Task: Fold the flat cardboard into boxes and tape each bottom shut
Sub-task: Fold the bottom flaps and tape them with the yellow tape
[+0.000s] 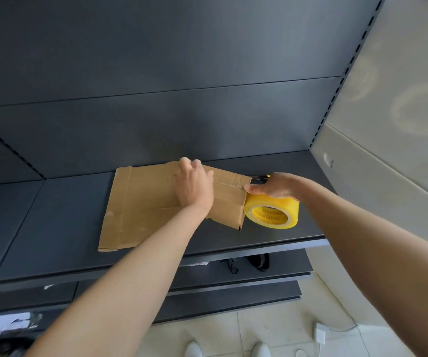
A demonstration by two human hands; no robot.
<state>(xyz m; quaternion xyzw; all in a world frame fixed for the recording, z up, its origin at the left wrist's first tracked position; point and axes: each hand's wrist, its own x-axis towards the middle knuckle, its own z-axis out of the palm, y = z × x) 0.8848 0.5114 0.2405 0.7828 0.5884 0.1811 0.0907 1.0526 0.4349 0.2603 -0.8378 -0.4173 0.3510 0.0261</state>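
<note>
Pale floor tiles (259, 331), then a dark grey shelf (53, 215) bearing flat cardboard (140, 202).
On it, the left hand (194, 186) curls over the far edge; the right hand (274, 186) grips a yellow tape roll (272, 215) touching the right side; grey panel (156, 124) behind.

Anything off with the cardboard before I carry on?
The cardboard looks reused: old tape strips and creases along its left edge and near the tape roll, and its near-left corner is worn. Nothing spilled.
</note>
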